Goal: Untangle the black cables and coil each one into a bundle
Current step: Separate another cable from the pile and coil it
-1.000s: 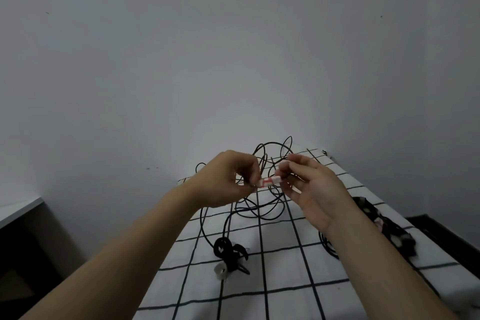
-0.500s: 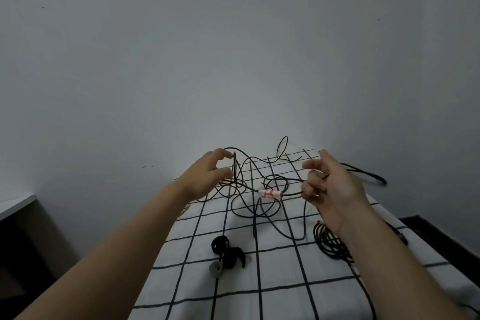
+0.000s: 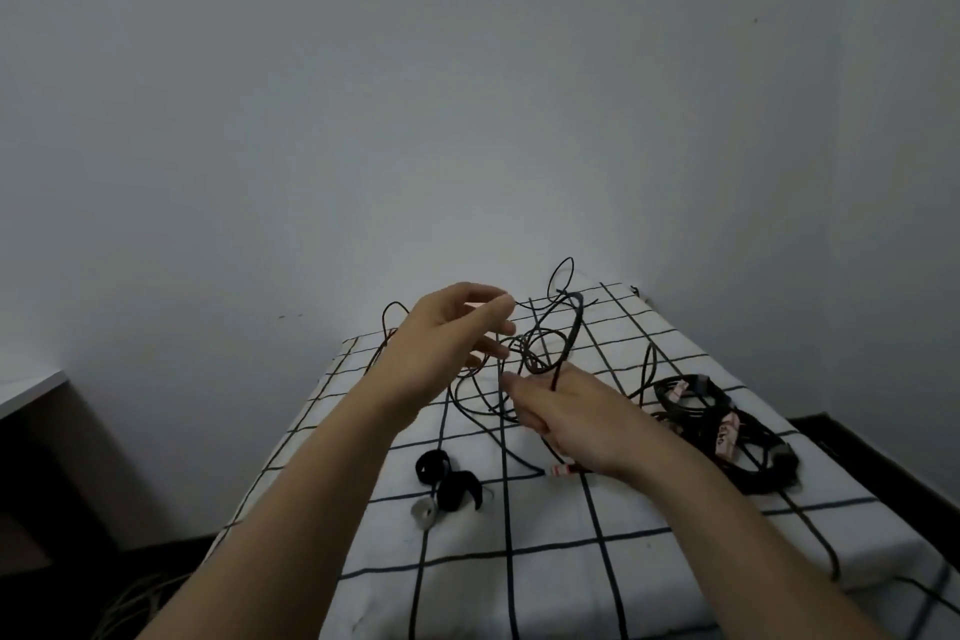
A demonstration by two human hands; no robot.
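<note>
A tangle of thin black cables [image 3: 537, 351] hangs over the far part of the table with a white checked cloth [image 3: 566, 566]. My left hand [image 3: 452, 335] is raised at the tangle's left and pinches a thin strand at its fingertips. Palm down just below the tangle, my right hand [image 3: 576, 413] holds a thicker black cable [image 3: 574, 327] that curves up from its fingers. A white and red label [image 3: 560, 470] on one cable lies on the cloth under my right wrist.
Coiled black cable bundles with labels [image 3: 727, 431] lie at the right of the cloth. Black straps [image 3: 447, 481] and a small white roll [image 3: 423, 513] sit in front of my left arm. Left of the table stands a white desk [image 3: 26, 387]; pale cords [image 3: 132, 603] lie on the floor.
My hands have come closer together. The right hand moved left and down and now holds a thicker cable. The labelled stretch dropped from mid-air onto the cloth.
</note>
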